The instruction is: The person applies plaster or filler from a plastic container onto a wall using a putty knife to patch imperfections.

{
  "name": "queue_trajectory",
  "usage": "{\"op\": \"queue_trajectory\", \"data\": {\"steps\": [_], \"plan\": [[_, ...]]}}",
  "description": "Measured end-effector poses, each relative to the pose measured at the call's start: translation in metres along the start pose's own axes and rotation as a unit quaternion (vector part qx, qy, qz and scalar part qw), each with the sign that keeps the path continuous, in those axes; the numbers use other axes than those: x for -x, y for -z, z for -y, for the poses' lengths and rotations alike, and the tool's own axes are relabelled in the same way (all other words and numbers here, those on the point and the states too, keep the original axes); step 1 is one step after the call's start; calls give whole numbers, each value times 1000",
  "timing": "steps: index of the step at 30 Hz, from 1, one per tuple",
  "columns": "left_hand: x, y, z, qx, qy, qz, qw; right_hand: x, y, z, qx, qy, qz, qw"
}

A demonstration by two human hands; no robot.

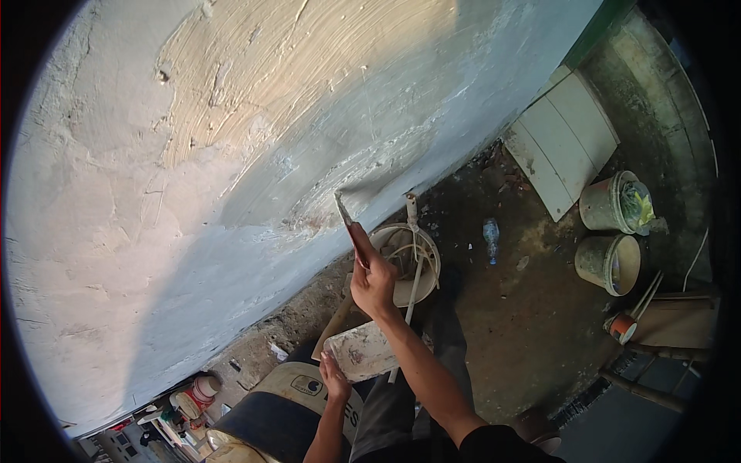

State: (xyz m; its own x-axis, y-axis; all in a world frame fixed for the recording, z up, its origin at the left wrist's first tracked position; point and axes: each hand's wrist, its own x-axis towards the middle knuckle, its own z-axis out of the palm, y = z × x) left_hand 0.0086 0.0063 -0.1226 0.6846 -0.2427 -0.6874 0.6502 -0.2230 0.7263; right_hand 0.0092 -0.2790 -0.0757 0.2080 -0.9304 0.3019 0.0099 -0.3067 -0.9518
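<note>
My right hand [373,284] grips a scraper [346,224], its blade at the plastered wall [278,147], where pale wet streaks show above and around it. My left hand [334,376] holds a stained rectangular board [360,352], below the right forearm and hand. Beneath the right hand sits a white bucket [427,252] with a pole [411,214] and a pale hose or cord in it. A wooden handle [330,328] slants down beside the board, partly hidden.
A large drum [258,417] stands at my left by the wall's foot. On the right are pale panels [559,135], a bucket with leafy green contents [602,204], another bucket [598,265], a small orange pot [622,328], a plastic bottle [491,239] and a wooden stool-like frame [641,386].
</note>
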Motion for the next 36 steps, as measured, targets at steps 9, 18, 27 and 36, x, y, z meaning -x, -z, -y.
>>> {"op": "queue_trajectory", "data": {"steps": [9,18,27,36], "plan": [[8,-12,-12,-1,18,43,999,-58,66,-51,-283,-189,52,939],[-1,3,3,-88,-8,20,996,-93,64,-90,-280,-265,57,921],[4,-14,-4,-60,-9,-7,998,-72,90,-94,-231,-265,81,933],[12,-27,-17,-15,15,28,999,-78,73,-58,-38,-7,-119,992]]}}
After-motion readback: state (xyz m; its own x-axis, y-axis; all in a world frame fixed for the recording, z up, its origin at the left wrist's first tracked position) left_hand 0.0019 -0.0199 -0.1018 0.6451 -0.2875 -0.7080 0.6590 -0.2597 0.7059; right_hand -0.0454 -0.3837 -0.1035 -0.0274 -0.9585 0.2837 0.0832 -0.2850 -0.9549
